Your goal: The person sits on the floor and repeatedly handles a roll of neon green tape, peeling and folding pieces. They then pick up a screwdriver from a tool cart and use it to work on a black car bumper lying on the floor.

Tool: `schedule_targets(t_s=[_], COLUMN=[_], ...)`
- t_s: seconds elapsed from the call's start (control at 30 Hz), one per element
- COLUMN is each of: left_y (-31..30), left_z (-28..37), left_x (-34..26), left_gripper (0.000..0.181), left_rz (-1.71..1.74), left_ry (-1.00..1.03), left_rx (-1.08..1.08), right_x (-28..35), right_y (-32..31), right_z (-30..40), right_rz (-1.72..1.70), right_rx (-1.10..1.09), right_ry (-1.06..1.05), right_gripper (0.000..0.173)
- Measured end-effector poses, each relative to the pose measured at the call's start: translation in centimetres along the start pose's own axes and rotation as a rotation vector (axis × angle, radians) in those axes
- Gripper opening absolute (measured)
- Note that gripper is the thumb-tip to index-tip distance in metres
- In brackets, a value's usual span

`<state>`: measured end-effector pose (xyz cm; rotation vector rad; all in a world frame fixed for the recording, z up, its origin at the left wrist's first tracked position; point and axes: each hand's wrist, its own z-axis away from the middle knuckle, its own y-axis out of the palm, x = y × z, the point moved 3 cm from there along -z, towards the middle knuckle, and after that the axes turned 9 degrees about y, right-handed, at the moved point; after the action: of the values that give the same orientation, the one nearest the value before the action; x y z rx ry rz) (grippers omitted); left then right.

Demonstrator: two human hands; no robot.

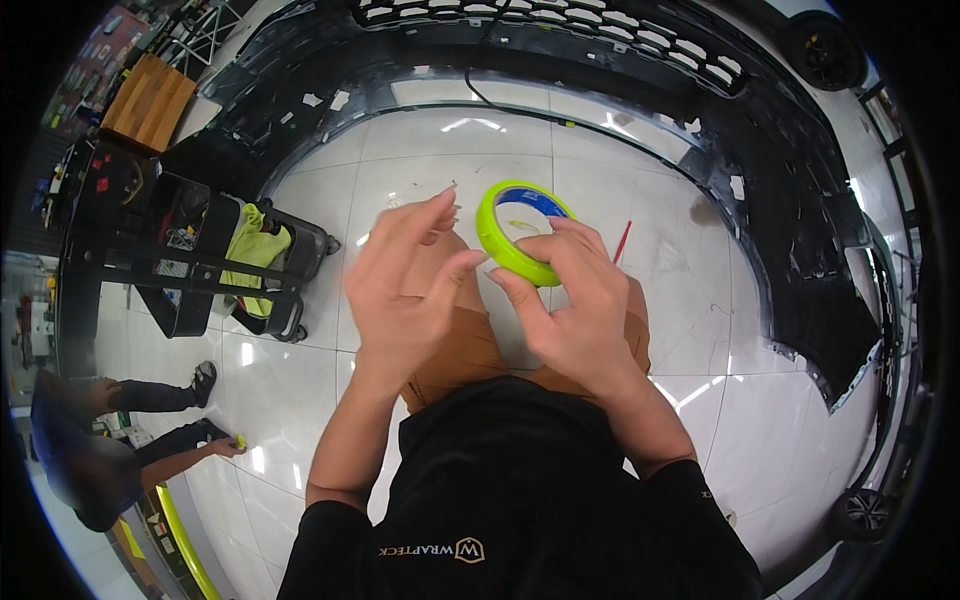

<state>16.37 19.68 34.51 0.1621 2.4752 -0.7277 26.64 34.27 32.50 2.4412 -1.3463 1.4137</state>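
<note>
My right hand [577,300] grips a roll of bright yellow-green tape [496,234] by its lower right side. The thumb lies outside the ring and fingers reach into its blue-lined core. To the left of the roll, my left hand [405,277] is raised with its fingers apart, holding nothing. Its thumb tip comes close to the roll's edge; I cannot tell whether they touch. Through the ring a small yellow-green scrap [523,224] shows. Beyond my hands a black car bumper [585,64] with a honeycomb grille curves around me, its inner side toward me.
A thin red stick [623,241] is beyond my right hand. At left stands a black wheeled cart [176,255] with a yellow-green cloth [255,244] and a wooden block [150,101]. Another person [90,450] is at the lower left, holding something small and yellow. Car wheels [866,514] stand at right.
</note>
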Motion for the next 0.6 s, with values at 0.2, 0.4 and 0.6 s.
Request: schedule_targets(t_s=[0.2, 0.4, 0.6], left_y=[1.0, 0.8, 0.7], left_z=[-0.7, -1.1, -1.5], left_x=[0.1, 1.7, 2.4], left_gripper=[0.022, 0.017, 0.018], left_rz=[-0.276, -0.259, -0.097], left_ry=[0.081, 0.327, 0.440], left_rx=[0.264, 0.364, 0.352], right_x=[0.0, 0.4, -0.1], right_y=[-0.2, -0.7, -0.8], right_z=[-0.2, -0.5, -0.4], right_rz=[0.152, 0.116, 0.071], right_rx=[0.110, 0.170, 0.203], right_ry=[-0.028, -0.043, 0.037], right_gripper=[0.023, 0.025, 0.027])
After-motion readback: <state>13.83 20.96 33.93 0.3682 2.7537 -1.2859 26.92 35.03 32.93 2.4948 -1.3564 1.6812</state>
